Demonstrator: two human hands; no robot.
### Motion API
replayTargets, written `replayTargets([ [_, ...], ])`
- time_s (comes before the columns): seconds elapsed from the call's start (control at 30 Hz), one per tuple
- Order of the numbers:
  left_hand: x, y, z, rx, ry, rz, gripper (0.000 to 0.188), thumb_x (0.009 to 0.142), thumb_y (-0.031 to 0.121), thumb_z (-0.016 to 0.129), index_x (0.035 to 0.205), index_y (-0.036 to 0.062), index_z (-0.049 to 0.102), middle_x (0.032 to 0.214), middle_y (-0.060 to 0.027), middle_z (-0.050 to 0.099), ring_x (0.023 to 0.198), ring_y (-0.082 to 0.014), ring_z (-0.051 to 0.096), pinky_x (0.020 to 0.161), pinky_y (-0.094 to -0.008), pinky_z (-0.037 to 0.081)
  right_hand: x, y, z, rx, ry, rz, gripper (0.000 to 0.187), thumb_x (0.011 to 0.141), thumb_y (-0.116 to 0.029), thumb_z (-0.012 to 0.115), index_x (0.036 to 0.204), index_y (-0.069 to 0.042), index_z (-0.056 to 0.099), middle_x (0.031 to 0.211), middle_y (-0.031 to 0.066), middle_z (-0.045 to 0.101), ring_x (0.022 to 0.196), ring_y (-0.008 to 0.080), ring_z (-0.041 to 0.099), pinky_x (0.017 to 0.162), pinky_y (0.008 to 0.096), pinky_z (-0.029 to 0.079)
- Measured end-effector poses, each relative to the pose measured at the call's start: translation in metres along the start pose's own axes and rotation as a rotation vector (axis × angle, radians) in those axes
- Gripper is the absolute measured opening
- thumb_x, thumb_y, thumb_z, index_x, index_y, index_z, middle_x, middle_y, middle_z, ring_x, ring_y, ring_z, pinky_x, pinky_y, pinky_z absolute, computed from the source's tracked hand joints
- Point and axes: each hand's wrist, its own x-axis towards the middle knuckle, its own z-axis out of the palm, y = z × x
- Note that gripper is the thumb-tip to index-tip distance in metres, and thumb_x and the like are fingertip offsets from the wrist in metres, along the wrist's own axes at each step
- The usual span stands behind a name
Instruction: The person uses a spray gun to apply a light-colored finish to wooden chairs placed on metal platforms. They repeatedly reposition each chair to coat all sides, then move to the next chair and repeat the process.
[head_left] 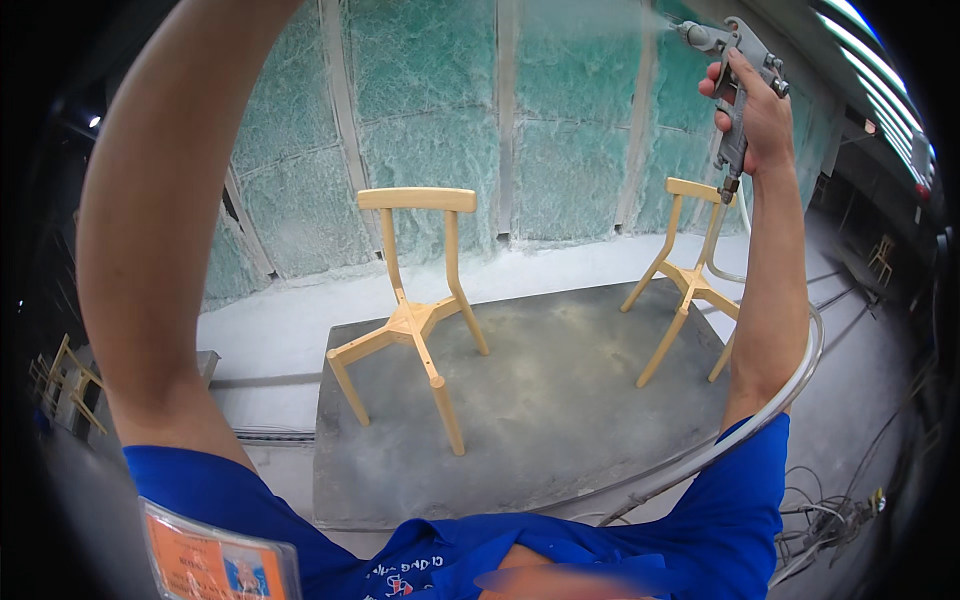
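Looks like a furniture-finishing workshop, probably a spray booth, judging by the green, white-crusted panels along the far side, a spray gun at far right giving off mist, pale seatless chair frames on a stained grey platform, and strip lights at right.

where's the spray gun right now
In the head view, the spray gun is at the upper right, gripped in the right hand, just above the right-hand wooden chair frame in the picture.
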Motion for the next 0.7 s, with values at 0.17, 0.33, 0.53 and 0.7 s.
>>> replayTargets([
  [0.17,0.055,0.018,0.0,0.096,-0.081,0.349,0.021,0.099,0.02,0.063,0.113,0.0085,0.074,0.118,-0.0121,0.073,0.113,-0.0249,0.067,0.099,-0.0389,0.049,-0.001,-0.022,0.019,-0.024,-0.024,-0.08,0.025,0.103,-0.028,0.062,0.104,-0.004,0.069,0.091,0.0058,0.07,0.081,0.0117,0.069,0.045,0.0203,0.042],
  [0.33,0.071,0.029,0.006,0.095,-0.139,0.425,0.021,0.099,0.017,0.062,0.112,0.0088,0.075,0.12,-0.0102,0.073,0.115,-0.0237,0.065,0.101,-0.0392,0.047,-0.015,-0.054,0.045,-0.055,0.061,-0.006,0.023,0.099,-0.03,0.064,0.101,-0.008,0.07,0.083,0.0034,0.067,0.071,0.011,0.065,0.045,0.0257,0.043],
  [0.53,0.072,0.038,0.01,0.111,-0.153,0.443,0.021,0.099,0.016,0.061,0.112,0.009,0.076,0.12,-0.0098,0.073,0.115,-0.0232,0.066,0.102,-0.0388,0.048,-0.03,-0.077,0.067,-0.119,0.019,-0.002,0.022,0.099,-0.029,0.063,0.106,-0.01,0.07,0.081,0.0009,0.064,0.072,0.0097,0.065,0.046,0.0244,0.043],
  [0.7,0.072,0.042,0.01,0.123,-0.155,0.452,0.021,0.098,0.014,0.061,0.112,0.0092,0.076,0.119,-0.0094,0.073,0.115,-0.0228,0.066,0.102,-0.0385,0.048,-0.033,-0.079,0.073,-0.112,-0.006,-0.007,0.023,0.099,-0.03,0.062,0.106,-0.01,0.071,0.081,0.0015,0.064,0.069,0.0102,0.065,0.045,0.0249,0.043],
])
